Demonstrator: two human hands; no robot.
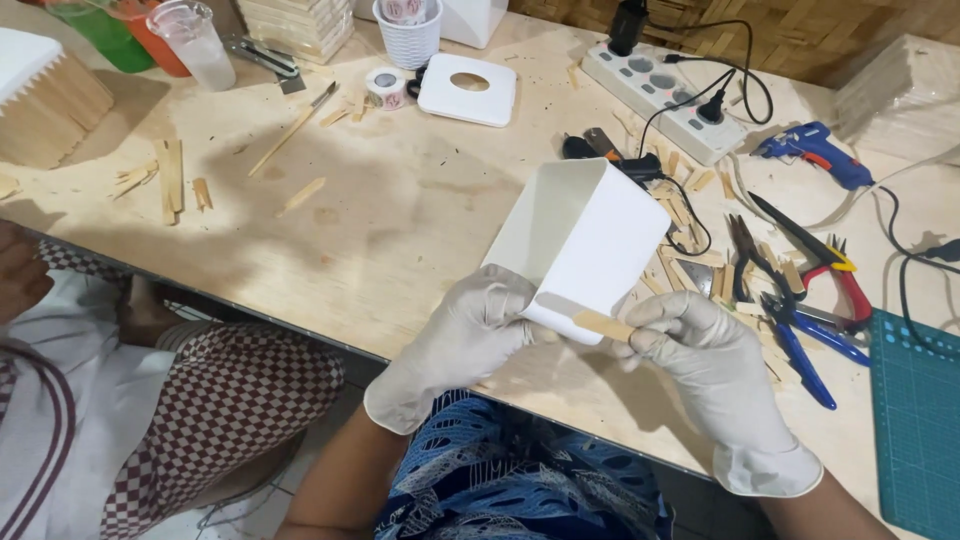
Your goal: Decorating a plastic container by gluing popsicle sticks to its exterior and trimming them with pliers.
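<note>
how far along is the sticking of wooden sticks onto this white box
Barely begun. Only one wooden stick lies on the white box, at its lower edge. The left hand grips the box and the right hand holds that stick. The remaining walls are bare; loose sticks lie on the table.

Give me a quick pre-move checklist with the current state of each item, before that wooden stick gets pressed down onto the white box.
1. Left hand grips white box at its lower edge: ok.
2. Right hand pinches wooden stick: ok.
3. Stick lies against the box's bottom edge: ok.
4. Glue under the stick: cannot tell.
5. Both hands gloved: ok.
6. Blue glue gun lies apart on the table, away from the hands: ok.
</note>
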